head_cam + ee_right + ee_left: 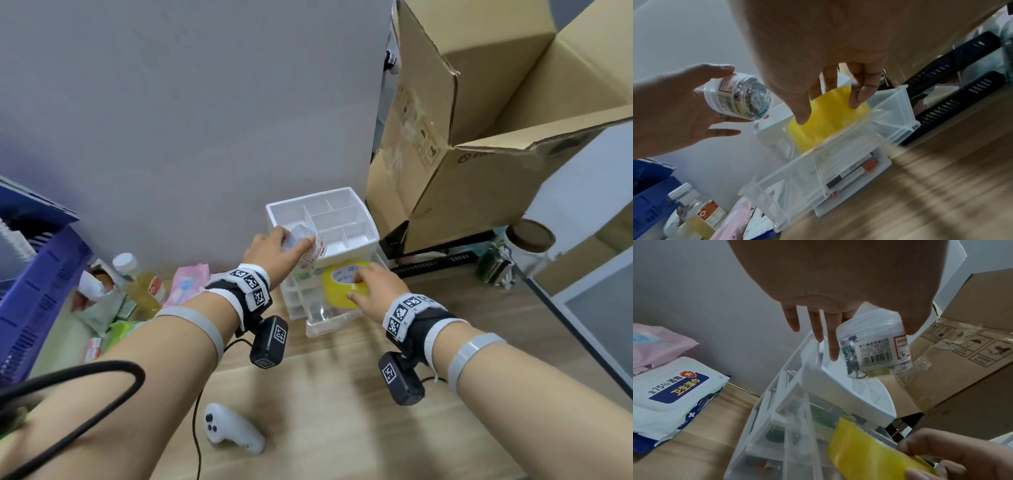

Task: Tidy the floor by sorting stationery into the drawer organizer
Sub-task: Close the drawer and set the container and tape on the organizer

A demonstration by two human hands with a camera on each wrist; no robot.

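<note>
A white drawer organizer (356, 240) stands on the wood floor against the grey wall, its top tray (849, 391) divided into compartments. My left hand (294, 240) grips a small clear jar of clips (313, 251) (873, 345) (737, 95) tilted above the tray's front left corner. One clear drawer (329, 320) (838, 164) is pulled out. My right hand (373, 287) (830, 110) pinches a yellow tape roll (342, 284) (824, 120) (865, 447) from above, and the roll's lower part sits inside that drawer. Markers (857, 170) lie in a lower drawer.
A large open cardboard box (479, 137) stands right of the organizer, with a black rack (953, 97) under it. At left are a blue crate (34, 291), bottles (137, 281) and wipes packs (670, 395). A white controller (233, 431) and a black cable lie on the near floor.
</note>
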